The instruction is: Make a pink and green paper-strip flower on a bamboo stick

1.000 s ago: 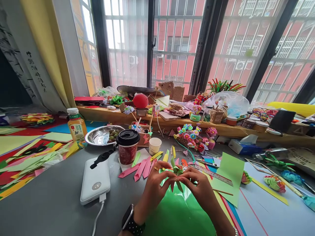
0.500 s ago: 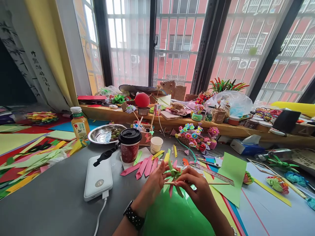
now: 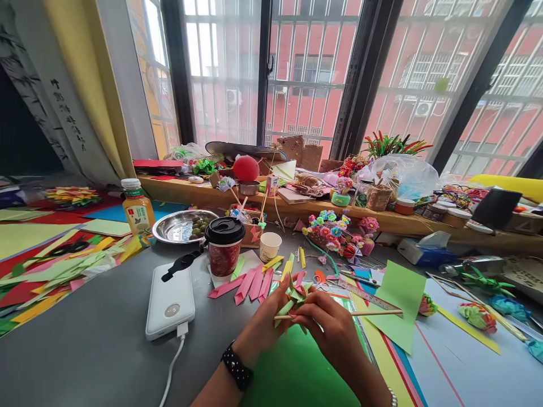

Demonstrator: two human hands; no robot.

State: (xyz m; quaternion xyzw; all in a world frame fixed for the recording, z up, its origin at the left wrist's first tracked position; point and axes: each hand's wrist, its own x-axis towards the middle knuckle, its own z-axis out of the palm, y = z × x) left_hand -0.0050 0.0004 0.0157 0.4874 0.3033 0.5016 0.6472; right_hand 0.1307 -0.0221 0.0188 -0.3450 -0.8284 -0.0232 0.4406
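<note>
Over the table's near edge, I hold a green and pink folded-paper flower (image 3: 297,296) between my two hands. My left hand (image 3: 263,321) is closed around its left side, with the fingers partly hidden behind the paper. My right hand (image 3: 328,317) pinches at the flower's lower right and grips a thin wooden stick (image 3: 377,313). The stick lies sideways, one end showing under the flower and the other reaching right over a green sheet (image 3: 401,302). Below my hands is a smooth green thing (image 3: 292,367). Pink folded strips (image 3: 250,284) lie just beyond my left hand.
A white power bank (image 3: 170,299) with a cable, a lidded coffee cup (image 3: 224,254), a paper cup (image 3: 270,247) and a metal plate (image 3: 173,228) stand left of centre. A ruler (image 3: 373,299) and coloured sheets lie right. Crochet flowers (image 3: 328,230) sit behind.
My hands have drawn closer together around the paper flower. The flower has turned and is more covered by my fingers, and the stick's left end has shifted slightly left.
</note>
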